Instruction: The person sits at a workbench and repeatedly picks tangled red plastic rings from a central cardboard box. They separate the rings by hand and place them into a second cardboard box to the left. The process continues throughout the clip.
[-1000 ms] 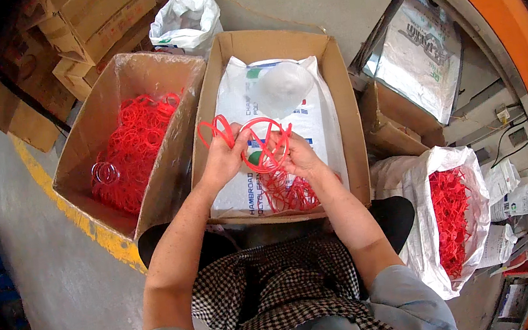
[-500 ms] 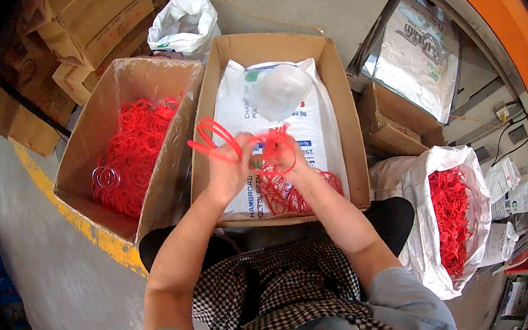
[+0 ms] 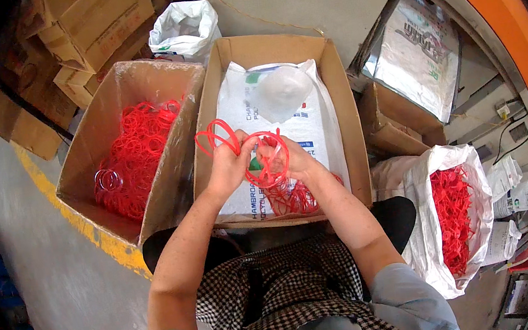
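Note:
Thin red plastic rings [image 3: 230, 129] stick out from my left hand [image 3: 230, 169], whose fingers are closed on them. Close beside it, my right hand [image 3: 297, 159] pinches more red rings [image 3: 273, 182], which hang in loops between the two hands. Both hands are above an open cardboard box [image 3: 348, 108] with a printed white sack [image 3: 223, 101] lying in it. A heap of red rings [image 3: 291, 200] rests on the sack's near end, partly behind my right forearm. Farther back on the sack lies a translucent whitish round piece [image 3: 281, 91].
At the left a tall cardboard box [image 3: 89, 107] holds many tangled red rings [image 3: 136, 147]. An open white sack [image 3: 419, 245] full of small red pieces [image 3: 454, 221] stands at the right. Behind are another white sack [image 3: 185, 36] and stacked cartons [image 3: 102, 26].
The red rings between my hands have turned and spread into wider loops. My right hand has shifted slightly right; my left still grips its rings.

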Demonstrator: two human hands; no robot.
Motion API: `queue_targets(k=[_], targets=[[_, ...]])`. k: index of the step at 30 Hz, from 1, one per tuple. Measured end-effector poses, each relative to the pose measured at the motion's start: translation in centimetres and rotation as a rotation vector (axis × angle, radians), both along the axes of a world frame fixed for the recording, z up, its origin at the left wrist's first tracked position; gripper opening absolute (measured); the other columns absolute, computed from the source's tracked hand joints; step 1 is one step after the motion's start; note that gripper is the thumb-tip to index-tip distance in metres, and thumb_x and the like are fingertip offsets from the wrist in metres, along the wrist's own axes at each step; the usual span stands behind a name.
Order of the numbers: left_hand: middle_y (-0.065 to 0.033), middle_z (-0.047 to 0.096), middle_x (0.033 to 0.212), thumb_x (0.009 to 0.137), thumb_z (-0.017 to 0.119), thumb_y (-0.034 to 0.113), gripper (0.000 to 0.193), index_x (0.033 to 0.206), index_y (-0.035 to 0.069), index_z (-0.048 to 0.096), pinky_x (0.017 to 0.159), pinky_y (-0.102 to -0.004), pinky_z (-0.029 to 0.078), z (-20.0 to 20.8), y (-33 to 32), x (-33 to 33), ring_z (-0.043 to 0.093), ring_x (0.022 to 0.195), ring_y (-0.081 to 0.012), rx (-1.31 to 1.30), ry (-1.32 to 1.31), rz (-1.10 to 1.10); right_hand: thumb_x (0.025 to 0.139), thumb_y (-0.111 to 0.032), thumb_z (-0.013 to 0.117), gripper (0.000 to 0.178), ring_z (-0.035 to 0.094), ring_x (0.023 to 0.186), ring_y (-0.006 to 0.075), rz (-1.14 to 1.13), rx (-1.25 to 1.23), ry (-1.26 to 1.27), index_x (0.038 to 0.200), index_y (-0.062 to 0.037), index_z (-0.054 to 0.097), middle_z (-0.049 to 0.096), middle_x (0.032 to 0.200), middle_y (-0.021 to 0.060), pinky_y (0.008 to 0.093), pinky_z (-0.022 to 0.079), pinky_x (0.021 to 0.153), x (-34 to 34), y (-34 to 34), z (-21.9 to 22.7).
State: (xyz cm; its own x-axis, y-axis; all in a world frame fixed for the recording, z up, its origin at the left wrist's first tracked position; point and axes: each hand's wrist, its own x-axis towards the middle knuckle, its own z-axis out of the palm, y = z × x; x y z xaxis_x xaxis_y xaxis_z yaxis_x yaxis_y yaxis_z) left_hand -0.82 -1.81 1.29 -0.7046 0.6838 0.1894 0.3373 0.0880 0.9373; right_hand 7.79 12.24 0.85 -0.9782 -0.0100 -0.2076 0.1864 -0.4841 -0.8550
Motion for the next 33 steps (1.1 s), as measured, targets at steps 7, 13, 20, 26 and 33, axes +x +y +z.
queue_targets(k=[7,13,20,26,33], targets=[[0.0005,0.046,0.052,0.091,0.051,0.021,0.025,0.075,0.003,0.051,0.041,-0.0228,0.035,0.6,-0.2,0.4,0.043,0.046,-0.0065,0.028,-0.257,0.006,0.086,-0.029,0.059,0.026,0.04,0.058,0.0034,-0.048,0.298,0.039,0.092,-0.0041,0.059,0.046,0.067,-0.006,0.0193,0.034,0.05,-0.2,-0.4,-0.2],[-0.003,0.046,0.05,0.09,0.052,0.026,0.032,0.071,0.0,0.054,0.044,-0.0288,0.039,1.8,0.2,0.2,0.05,0.049,-0.0103,-0.255,-0.663,-0.038,0.085,-0.019,0.058,0.02,0.054,0.065,0.0146,-0.417,0.697,0.231,0.095,-0.002,0.056,0.056,0.072,0.0061,0.0305,0.045,0.059,-1.5,0.7,-3.5],[-0.0139,0.053,0.053,0.086,0.054,0.024,0.032,0.064,0.001,0.056,0.05,-0.0374,0.045,0.2,-1.6,-1.8,0.058,0.053,-0.0244,-0.376,0.293,0.147,0.083,-0.017,0.052,0.019,0.058,0.077,0.0369,-0.104,1.716,0.278,0.095,-0.0017,0.052,0.058,0.077,0.0206,0.0431,0.047,0.065,0.6,1.8,-2.2],[-0.0176,0.057,0.059,0.085,0.053,0.018,0.021,0.077,-0.001,0.059,0.054,-0.0442,0.047,2.1,-1.8,-2.5,0.06,0.058,-0.0353,-0.348,0.624,0.469,0.09,-0.026,0.048,0.025,0.058,0.065,0.0259,-0.287,1.291,-0.058,0.096,-0.0025,0.054,0.059,0.069,0.0123,0.0387,0.045,0.059,2.8,7.6,-5.0],[-0.0022,0.053,0.057,0.091,0.05,0.017,0.022,0.077,0.001,0.055,0.049,-0.0252,0.041,0.6,-0.1,-0.3,0.049,0.051,-0.0079,-0.035,-0.077,0.046,0.086,-0.027,0.055,0.028,0.055,0.064,0.0137,-0.337,1.092,-0.025,0.087,0.0007,0.062,0.061,0.069,0.0062,0.0301,0.044,0.061,0.3,-1.9,1.7]])
